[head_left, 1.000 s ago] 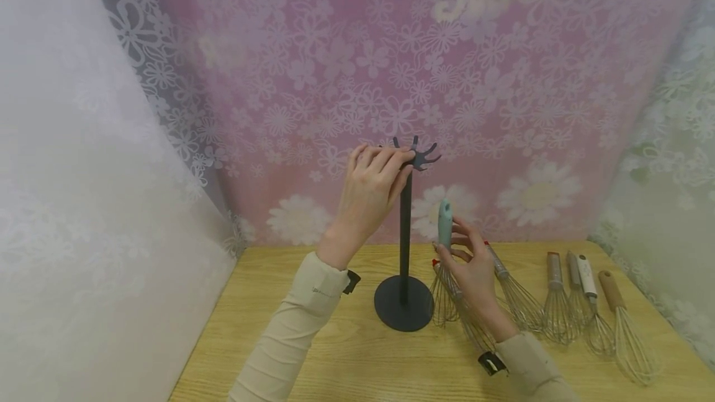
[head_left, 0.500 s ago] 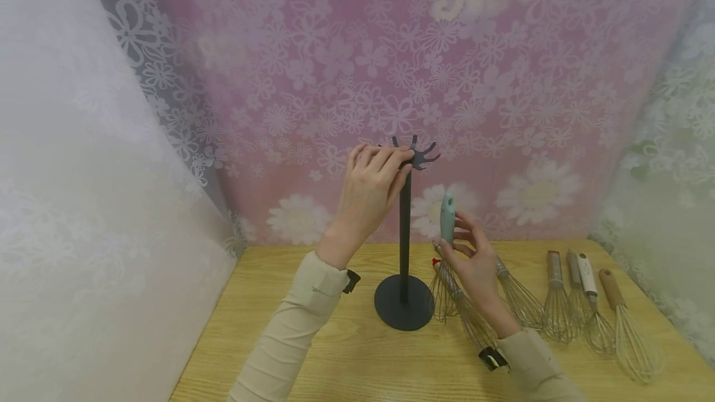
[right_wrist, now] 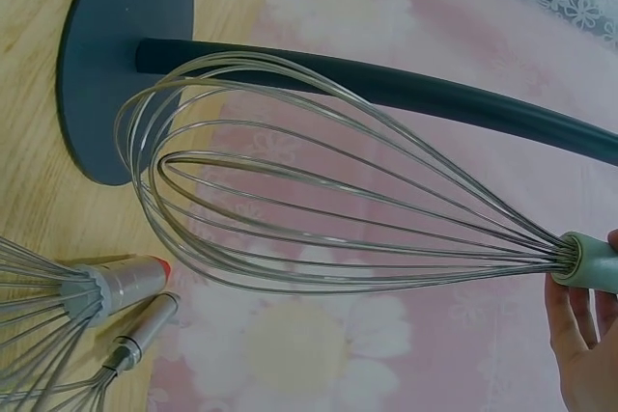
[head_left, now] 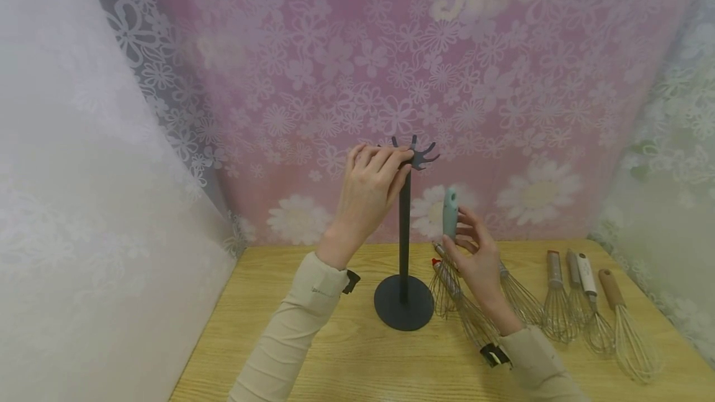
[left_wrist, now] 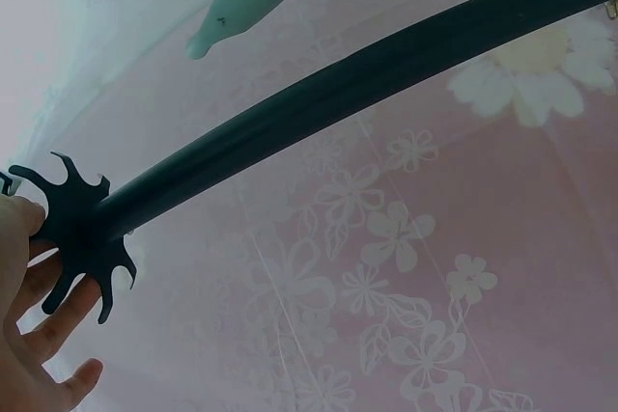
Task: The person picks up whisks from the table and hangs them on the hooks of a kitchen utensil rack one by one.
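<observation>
Head view: noted right of ctr, mint whisk (head_left: 450,214), handle up, long axis approx. vert., pinched in R hand (head_left: 476,259). Upper left of whisk, w/ gap between: hook head (head_left: 426,158) of black stand (head_left: 404,222), gripped by L hand (head_left: 368,182). Nearer whisk: R hand. Lower right: loose whisks (head_left: 586,275) on table (head_left: 335,358).

L wrist view: whisk at upper ctr, slanting, end toward lower left, apart from stand; hook head at left edge, L hand about it.

R wrist view: whisk across ctr, overlapping stand; contact indeterminable here. R hand at right edge, holding handle.
</observation>
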